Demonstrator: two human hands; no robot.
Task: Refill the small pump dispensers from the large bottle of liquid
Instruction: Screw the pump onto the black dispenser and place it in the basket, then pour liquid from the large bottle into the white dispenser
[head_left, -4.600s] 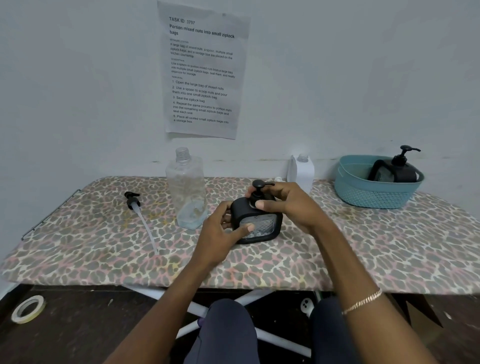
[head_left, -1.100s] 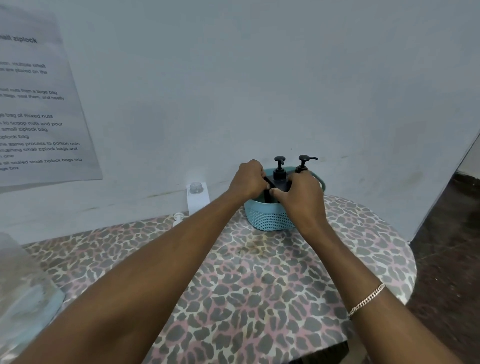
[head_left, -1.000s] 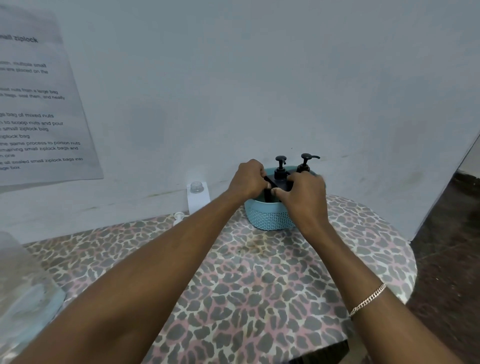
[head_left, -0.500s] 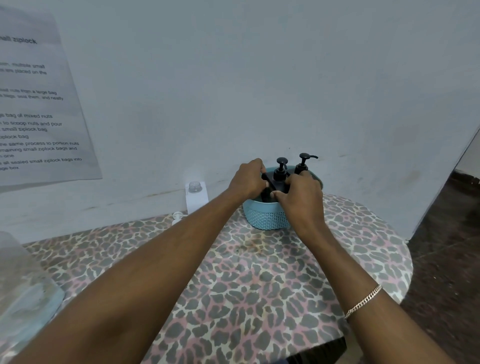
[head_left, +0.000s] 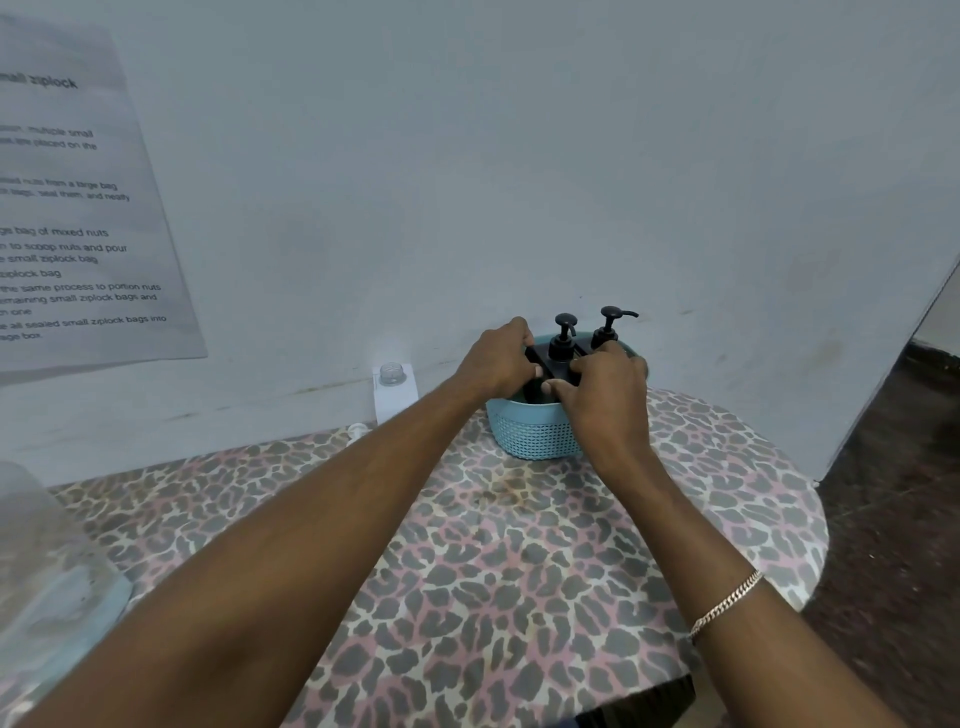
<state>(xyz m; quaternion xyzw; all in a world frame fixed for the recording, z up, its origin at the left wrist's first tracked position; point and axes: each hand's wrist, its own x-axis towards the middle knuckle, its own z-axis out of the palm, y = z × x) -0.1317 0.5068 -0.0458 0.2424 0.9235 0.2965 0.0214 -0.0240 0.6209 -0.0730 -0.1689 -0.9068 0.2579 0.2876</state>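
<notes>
In blue basket (head_left: 535, 436): L hand (head_left: 498, 358), R hand (head_left: 605, 392) curled round blk dispenser (head_left: 562, 347)

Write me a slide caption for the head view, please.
Left hand and right hand grip a black pump dispenser inside the blue basket, beside a second dispenser, on a leopard-print table.

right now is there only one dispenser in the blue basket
No, one black dispenser and a second dispenser both stand in the blue basket.
</notes>
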